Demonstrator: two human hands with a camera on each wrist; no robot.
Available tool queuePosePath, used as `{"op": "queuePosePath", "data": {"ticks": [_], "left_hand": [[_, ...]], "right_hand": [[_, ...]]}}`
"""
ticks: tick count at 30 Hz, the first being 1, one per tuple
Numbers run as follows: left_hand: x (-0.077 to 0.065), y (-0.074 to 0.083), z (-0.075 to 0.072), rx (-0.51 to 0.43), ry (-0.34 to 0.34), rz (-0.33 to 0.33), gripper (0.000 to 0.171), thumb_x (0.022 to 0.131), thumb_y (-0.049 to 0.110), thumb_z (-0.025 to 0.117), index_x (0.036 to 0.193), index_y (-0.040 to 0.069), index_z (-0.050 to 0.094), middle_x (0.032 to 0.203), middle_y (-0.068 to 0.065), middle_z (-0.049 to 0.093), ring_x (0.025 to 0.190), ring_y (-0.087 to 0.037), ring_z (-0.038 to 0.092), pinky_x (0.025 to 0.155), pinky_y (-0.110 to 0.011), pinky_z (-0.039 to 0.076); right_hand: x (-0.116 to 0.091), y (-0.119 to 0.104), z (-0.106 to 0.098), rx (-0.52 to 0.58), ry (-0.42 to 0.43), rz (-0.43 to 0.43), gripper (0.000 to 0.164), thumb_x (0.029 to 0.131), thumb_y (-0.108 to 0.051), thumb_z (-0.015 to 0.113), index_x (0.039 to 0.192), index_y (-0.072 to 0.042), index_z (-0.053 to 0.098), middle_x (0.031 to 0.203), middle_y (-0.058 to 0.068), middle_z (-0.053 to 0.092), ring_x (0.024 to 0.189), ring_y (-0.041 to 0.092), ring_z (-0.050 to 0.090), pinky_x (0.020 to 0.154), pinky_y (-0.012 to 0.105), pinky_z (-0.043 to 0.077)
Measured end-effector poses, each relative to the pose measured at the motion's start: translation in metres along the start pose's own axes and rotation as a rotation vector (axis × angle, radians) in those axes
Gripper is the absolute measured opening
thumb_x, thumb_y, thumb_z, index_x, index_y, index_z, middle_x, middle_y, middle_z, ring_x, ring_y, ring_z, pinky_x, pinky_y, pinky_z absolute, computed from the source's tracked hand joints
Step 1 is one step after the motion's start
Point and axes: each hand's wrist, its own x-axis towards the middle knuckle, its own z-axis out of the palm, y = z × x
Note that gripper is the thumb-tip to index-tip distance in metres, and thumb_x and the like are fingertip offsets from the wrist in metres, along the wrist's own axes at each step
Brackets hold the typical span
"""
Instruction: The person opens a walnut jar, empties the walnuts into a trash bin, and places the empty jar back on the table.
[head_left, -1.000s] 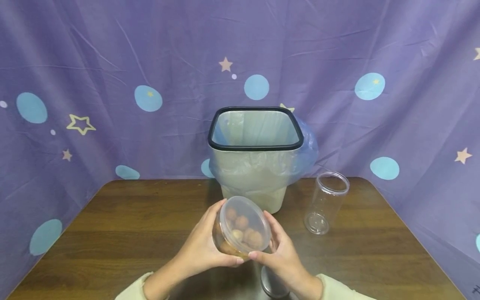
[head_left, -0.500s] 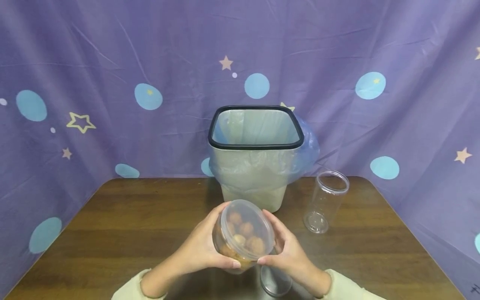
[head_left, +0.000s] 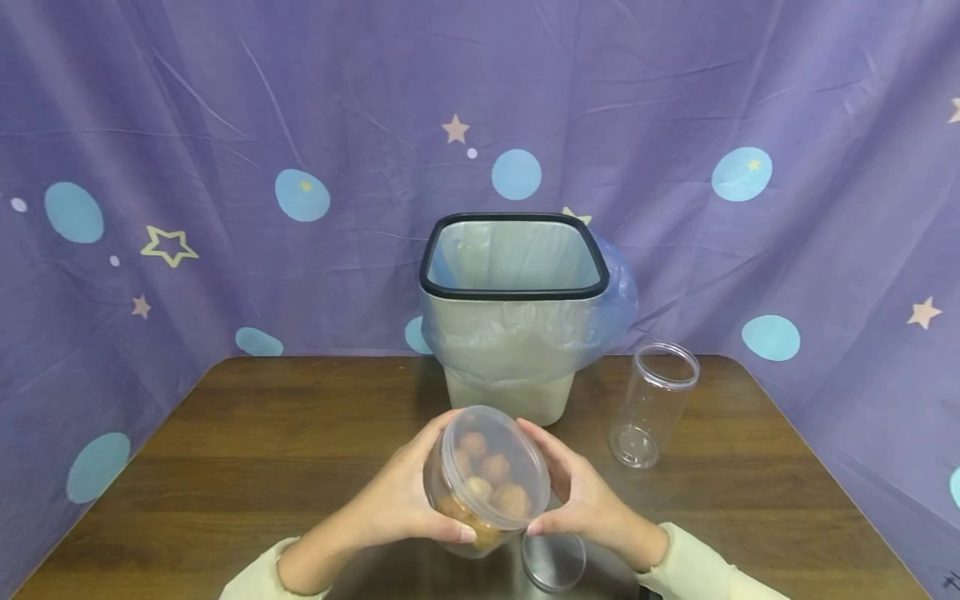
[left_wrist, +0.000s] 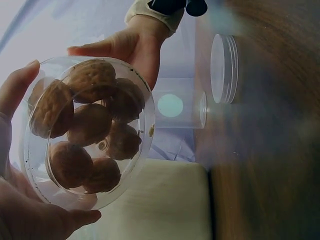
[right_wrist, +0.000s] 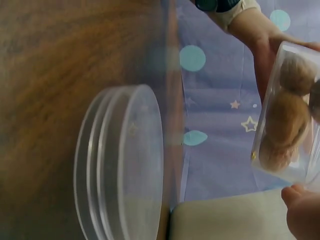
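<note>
Since the earliest frame the jar (head_left: 491, 471) has sunk slightly, to lower centre, tilted. The left hand (head_left: 397, 492) clamps thumb and fingers round its side; the right hand (head_left: 588, 504) grips its lidded rim. A slack grip or sudden lid release could spill the walnuts (left_wrist: 90, 125). The bin (head_left: 510, 342) crowds upper centre, a loose lid (head_left: 553, 562) lower centre-right; there is more room at left.

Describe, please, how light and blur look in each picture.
Head: soft, fairly even light; left wrist: glare whitens the upper left, walnuts look darker against it, table blurred; right wrist: table grain smeared, pale highlights along the clear lid.
</note>
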Motion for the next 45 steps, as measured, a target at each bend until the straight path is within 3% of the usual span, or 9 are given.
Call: {"op": "queuePosePath", "data": {"ticks": [8,14,20,24,29,37,45], "left_hand": [[0.000,-0.001,-0.001,-0.043,-0.029,0.006,0.106,0.056,0.029,0.088,0.144,0.020,0.030,0.131,-0.002,0.051,0.113,-0.024,0.052,0.091,-0.041,0.044],[-0.001,-0.003,0.001,-0.057,-0.028,0.000,0.104,0.057,0.028,0.088,0.144,0.019,0.031,0.131,-0.003,0.051,0.113,-0.024,0.052,0.092,-0.038,0.045],[-0.001,-0.002,0.004,-0.010,0.045,-0.045,0.107,0.055,0.033,0.089,0.144,0.022,0.030,0.133,-0.001,0.048,0.115,-0.025,0.050,0.093,-0.048,0.042],[-0.002,0.000,0.006,0.087,0.120,-0.084,0.112,0.052,0.042,0.089,0.145,0.021,0.029,0.140,-0.001,0.043,0.120,-0.027,0.047,0.094,-0.059,0.039],[-0.001,0.001,0.008,0.163,0.175,-0.111,0.117,0.050,0.045,0.089,0.145,0.020,0.028,0.142,-0.001,0.041,0.122,-0.027,0.046,0.094,-0.059,0.039],[0.003,0.001,0.010,0.253,0.241,-0.104,0.119,0.048,0.051,0.089,0.145,0.014,0.029,0.142,-0.002,0.041,0.123,-0.027,0.046,0.095,-0.055,0.040],[0.006,0.000,0.015,0.321,0.277,-0.058,0.121,0.046,0.052,0.089,0.144,0.012,0.030,0.144,-0.005,0.039,0.128,-0.028,0.041,0.099,-0.055,0.039]], "right_hand": [[0.001,0.001,-0.006,0.031,-0.030,0.019,0.101,0.076,-0.022,0.080,0.146,0.009,0.014,0.149,0.028,0.024,0.137,0.017,0.032,0.110,0.024,0.027],[0.001,-0.001,-0.010,0.028,-0.059,0.085,0.101,0.076,-0.020,0.080,0.147,0.007,0.013,0.151,0.026,0.021,0.138,0.015,0.029,0.110,0.023,0.026],[0.002,-0.002,-0.012,-0.002,-0.073,0.085,0.098,0.078,-0.006,0.075,0.147,0.009,0.006,0.149,0.035,0.011,0.140,0.011,0.024,0.111,0.020,0.023],[0.002,-0.004,-0.006,-0.051,0.003,0.055,0.097,0.080,-0.008,0.074,0.145,0.012,0.004,0.147,0.039,0.007,0.140,0.009,0.023,0.110,0.019,0.023],[0.000,-0.007,0.010,-0.118,0.175,0.070,0.094,0.080,-0.012,0.074,0.144,0.014,0.009,0.146,0.039,0.012,0.137,0.003,0.027,0.108,0.016,0.024],[0.000,-0.017,0.037,-0.166,0.437,0.213,0.098,0.077,-0.012,0.076,0.145,0.011,0.011,0.152,0.027,0.015,0.139,0.038,0.015,0.105,0.015,0.025],[0.002,-0.021,0.049,-0.119,0.529,0.326,0.095,0.081,-0.014,0.073,0.148,0.005,0.009,0.154,0.023,0.014,0.141,0.036,0.012,0.109,0.035,0.017]]}}
